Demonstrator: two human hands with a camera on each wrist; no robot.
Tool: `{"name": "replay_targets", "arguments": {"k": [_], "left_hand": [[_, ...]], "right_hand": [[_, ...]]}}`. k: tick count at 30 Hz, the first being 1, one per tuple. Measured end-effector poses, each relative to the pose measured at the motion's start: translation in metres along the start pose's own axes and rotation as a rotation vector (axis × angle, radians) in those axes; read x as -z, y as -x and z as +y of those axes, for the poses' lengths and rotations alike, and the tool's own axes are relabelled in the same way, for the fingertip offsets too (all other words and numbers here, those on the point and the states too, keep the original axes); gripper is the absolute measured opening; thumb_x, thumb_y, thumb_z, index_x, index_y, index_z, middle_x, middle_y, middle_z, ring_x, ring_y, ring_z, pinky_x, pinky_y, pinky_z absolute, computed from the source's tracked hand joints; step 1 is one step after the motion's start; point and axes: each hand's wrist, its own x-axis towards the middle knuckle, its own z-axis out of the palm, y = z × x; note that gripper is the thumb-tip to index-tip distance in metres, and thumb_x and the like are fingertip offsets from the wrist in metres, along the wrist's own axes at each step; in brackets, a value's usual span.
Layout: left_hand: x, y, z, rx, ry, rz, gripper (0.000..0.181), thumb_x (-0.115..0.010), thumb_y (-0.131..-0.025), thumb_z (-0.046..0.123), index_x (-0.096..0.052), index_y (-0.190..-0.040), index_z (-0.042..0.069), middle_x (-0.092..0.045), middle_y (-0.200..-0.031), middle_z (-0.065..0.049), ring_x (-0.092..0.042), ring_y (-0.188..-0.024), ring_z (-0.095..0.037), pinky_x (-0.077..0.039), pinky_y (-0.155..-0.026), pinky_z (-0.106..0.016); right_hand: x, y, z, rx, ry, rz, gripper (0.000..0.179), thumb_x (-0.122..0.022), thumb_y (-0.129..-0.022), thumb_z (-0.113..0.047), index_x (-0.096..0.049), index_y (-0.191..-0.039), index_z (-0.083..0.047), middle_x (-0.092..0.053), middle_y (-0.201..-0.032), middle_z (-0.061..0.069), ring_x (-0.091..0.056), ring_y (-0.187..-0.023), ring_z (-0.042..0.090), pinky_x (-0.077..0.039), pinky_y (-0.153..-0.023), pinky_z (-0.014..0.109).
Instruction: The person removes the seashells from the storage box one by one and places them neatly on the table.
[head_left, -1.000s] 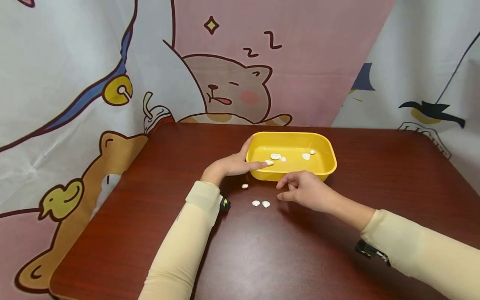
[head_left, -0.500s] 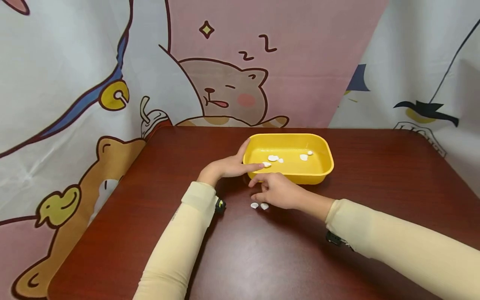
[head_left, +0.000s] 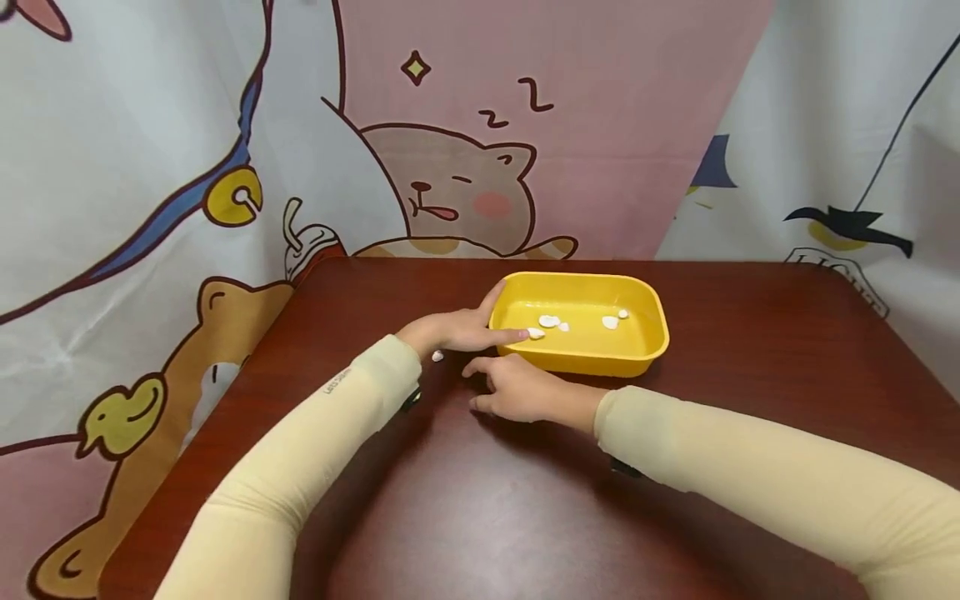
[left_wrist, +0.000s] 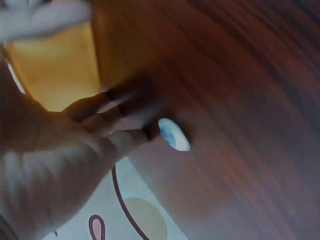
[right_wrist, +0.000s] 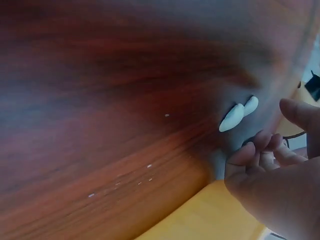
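Note:
My left hand (head_left: 467, 331) rests at the left end of the yellow tray (head_left: 581, 362). One of its digits lies straight over the front rim, and another points along the left side. Several small white seashells (head_left: 549, 321) lie inside the tray. One shell (head_left: 437, 356) is on the table beside my left wrist. In front of the tray hovers my right hand (head_left: 517, 389), its index finger and thumb apart, with nothing between them. In the right wrist view the other fingers curl inward, and two shells (right_wrist: 232, 118) lie touching on the table, hidden by the hand in the head view.
The dark red-brown table (head_left: 465, 517) extends in front of both arms. A printed cloth (head_left: 600, 125) with cartoon animals hangs behind the table. In the right wrist view, tiny pale specks (right_wrist: 149, 166) show on the tabletop.
My right hand has moved left, now covering the two shells in the head view. The single shell has shifted left toward my left wrist. My left hand stays at the tray while its forearm swings outward.

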Motion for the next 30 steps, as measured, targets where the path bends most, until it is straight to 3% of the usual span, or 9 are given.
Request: {"name": "replay_targets", "arguments": {"k": [5,10,11,15,19,22,26,30], "left_hand": [[0.006,-0.003,0.0,-0.014,0.024,-0.086,0.117,-0.056,-0.096,0.077,0.033,-0.162,0.04,-0.003,-0.181,-0.013,-0.027,-0.163,-0.031,-0.024,-0.134,-0.051],[0.017,-0.002,-0.005,-0.02,0.032,-0.103,0.119,-0.063,-0.095,0.072,0.028,-0.165,0.04,0.001,-0.182,-0.008,-0.017,-0.167,-0.028,-0.018,-0.135,-0.052],[0.019,-0.001,-0.006,-0.027,0.032,-0.1,0.119,-0.064,-0.096,0.071,0.027,-0.165,0.039,0.001,-0.182,-0.007,-0.016,-0.167,-0.028,-0.018,-0.135,-0.053],[0.03,0.008,-0.012,-0.063,0.029,-0.053,0.112,-0.06,-0.099,0.069,0.023,-0.168,0.036,-0.008,-0.181,-0.011,-0.017,-0.167,-0.031,-0.018,-0.135,-0.056],[0.046,0.03,-0.023,-0.053,-0.003,0.047,0.103,-0.053,-0.1,0.073,0.016,-0.169,0.038,-0.016,-0.18,-0.014,-0.021,-0.166,-0.036,-0.019,-0.133,-0.061],[0.061,0.048,-0.042,-0.002,-0.051,0.134,0.099,-0.048,-0.1,0.078,0.01,-0.17,0.04,-0.017,-0.179,-0.013,-0.022,-0.165,-0.039,-0.02,-0.131,-0.065],[0.074,0.071,-0.083,0.073,-0.115,0.204,0.094,-0.042,-0.102,0.077,0.003,-0.172,0.032,-0.021,-0.178,-0.016,-0.026,-0.163,-0.044,-0.022,-0.129,-0.068],[0.076,0.095,-0.125,0.121,-0.136,0.232,0.093,-0.042,-0.105,0.073,-0.009,-0.173,0.019,-0.027,-0.175,-0.02,-0.029,-0.16,-0.047,-0.025,-0.128,-0.068]], "right_hand": [[-0.006,-0.009,0.001,-0.046,-0.047,0.007,0.051,-0.076,-0.099,-0.022,-0.06,-0.145,-0.007,-0.058,-0.061,0.0,-0.056,-0.039,0.012,-0.053,-0.049,0.027],[-0.017,-0.019,0.012,0.034,0.002,0.008,0.055,-0.075,-0.1,-0.028,-0.058,-0.148,-0.007,-0.055,-0.062,-0.004,-0.053,-0.053,0.01,-0.05,-0.06,0.027],[-0.022,-0.023,0.02,0.063,0.023,0.017,0.056,-0.075,-0.1,-0.032,-0.058,-0.148,-0.008,-0.055,-0.063,-0.005,-0.052,-0.058,0.01,-0.048,-0.063,0.028],[-0.019,-0.019,0.013,0.058,0.012,0.021,0.054,-0.076,-0.099,-0.031,-0.059,-0.145,-0.008,-0.057,-0.067,-0.003,-0.053,-0.062,0.011,-0.048,-0.065,0.028],[-0.012,-0.012,-0.004,0.011,-0.023,0.033,0.051,-0.077,-0.098,-0.023,-0.06,-0.143,-0.006,-0.059,-0.07,-0.001,-0.054,-0.063,0.011,-0.047,-0.064,0.027],[-0.012,-0.016,-0.009,-0.022,-0.06,0.042,0.052,-0.077,-0.099,-0.024,-0.059,-0.144,-0.007,-0.061,-0.073,-0.001,-0.054,-0.062,0.009,-0.047,-0.063,0.024],[-0.013,-0.027,-0.013,-0.071,-0.114,0.047,0.053,-0.077,-0.099,-0.028,-0.058,-0.145,-0.009,-0.066,-0.078,0.001,-0.059,-0.063,0.009,-0.051,-0.065,0.024],[-0.015,-0.041,-0.016,-0.132,-0.113,0.08,0.05,-0.076,-0.1,-0.028,-0.059,-0.143,-0.009,-0.077,-0.111,0.009,-0.072,-0.093,0.019,-0.058,-0.092,0.034]]}}
